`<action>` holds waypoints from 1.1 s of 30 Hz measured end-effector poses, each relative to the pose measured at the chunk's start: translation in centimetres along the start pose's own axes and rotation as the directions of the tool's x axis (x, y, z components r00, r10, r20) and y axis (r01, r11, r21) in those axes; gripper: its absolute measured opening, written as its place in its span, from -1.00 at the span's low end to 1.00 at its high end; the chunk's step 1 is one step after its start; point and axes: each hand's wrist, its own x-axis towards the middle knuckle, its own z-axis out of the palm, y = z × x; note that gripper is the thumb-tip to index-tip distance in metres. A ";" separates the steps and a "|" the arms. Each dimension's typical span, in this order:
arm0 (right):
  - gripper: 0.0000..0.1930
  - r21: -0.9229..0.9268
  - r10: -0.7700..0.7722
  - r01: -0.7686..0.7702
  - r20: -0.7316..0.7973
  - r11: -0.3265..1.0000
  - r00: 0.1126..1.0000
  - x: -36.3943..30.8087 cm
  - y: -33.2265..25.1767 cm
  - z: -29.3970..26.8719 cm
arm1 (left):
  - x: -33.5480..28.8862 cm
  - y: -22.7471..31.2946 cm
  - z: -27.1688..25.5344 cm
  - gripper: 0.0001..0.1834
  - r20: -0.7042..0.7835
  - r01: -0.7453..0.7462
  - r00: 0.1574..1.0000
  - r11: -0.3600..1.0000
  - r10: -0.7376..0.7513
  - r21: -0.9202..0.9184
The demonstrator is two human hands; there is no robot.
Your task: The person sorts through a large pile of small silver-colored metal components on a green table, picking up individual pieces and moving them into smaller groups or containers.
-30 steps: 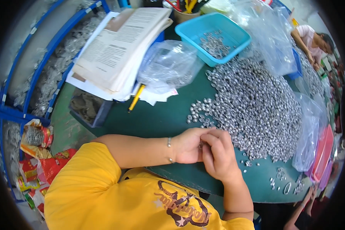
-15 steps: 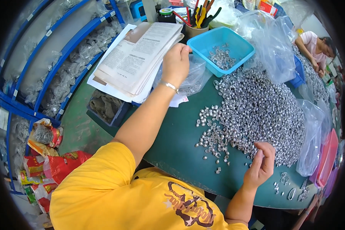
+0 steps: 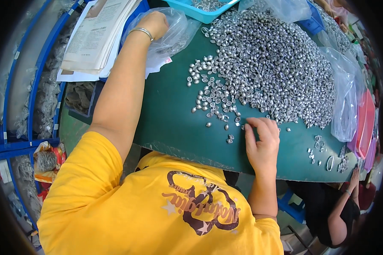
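My left hand is closed in a loose fist over a clear plastic bag, just short of a light-blue tray. Its fingertips are turned away, so what they hold is hidden. My right hand is at the near side of a large heap of small silvery teardrop-shaped metal pieces. Its fingers curl down and the thumb comes close to the index finger, beside a single piece. Whether anything is between them cannot be made out. Several loose metal pieces lie to its left on the green tabletop.
Stacked printed papers lie far left, beside blue shelving with bagged goods. Rings and small parts lie at the right near edge. Clear bags and a red tray stand beyond. Another person's arm shows at lower right.
The view has tipped downward. My left hand has drawn back slightly from the tray's corner and is now over the plastic bag. My right hand has shifted left toward the loose pieces.
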 end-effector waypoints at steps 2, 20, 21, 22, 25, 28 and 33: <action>-0.84 -0.042 -0.018 0.019 0.013 0.999 1.000 0.3 -0.4 1.0 | 0.0 -0.9 0.9 -0.78 -0.062 -0.015 0.998 0.998 0.011 -0.062; -0.86 -0.017 -0.152 0.152 0.026 0.988 0.988 1.0 -1.4 2.7 | -13.3 6.7 3.1 -0.91 -0.233 -0.644 0.737 0.554 0.635 -0.528; -0.86 -0.018 -0.162 0.163 0.034 0.986 0.986 1.1 -1.6 2.9 | -14.0 6.9 3.4 -0.87 -0.185 -0.638 0.725 0.545 0.663 -0.544; -0.84 -0.052 -0.144 0.146 0.047 0.988 0.989 1.3 -1.9 3.0 | -14.4 7.1 4.0 -0.85 -0.188 -0.667 0.691 0.515 0.698 -0.538; -0.84 -0.092 -0.084 0.094 0.103 0.991 0.991 1.5 -2.5 2.9 | -15.4 8.0 5.1 -0.80 -0.210 -0.732 0.635 0.493 0.743 -0.470; -0.86 -0.113 -0.074 0.088 0.121 0.990 0.990 1.8 -2.8 2.7 | -15.6 8.4 5.3 -0.83 -0.200 -0.720 0.648 0.506 0.735 -0.475; -0.87 0.084 -0.053 0.061 -0.096 0.995 0.994 0.5 -1.1 1.1 | -15.8 8.9 4.6 -0.84 -0.216 -0.711 0.664 0.514 0.716 -0.480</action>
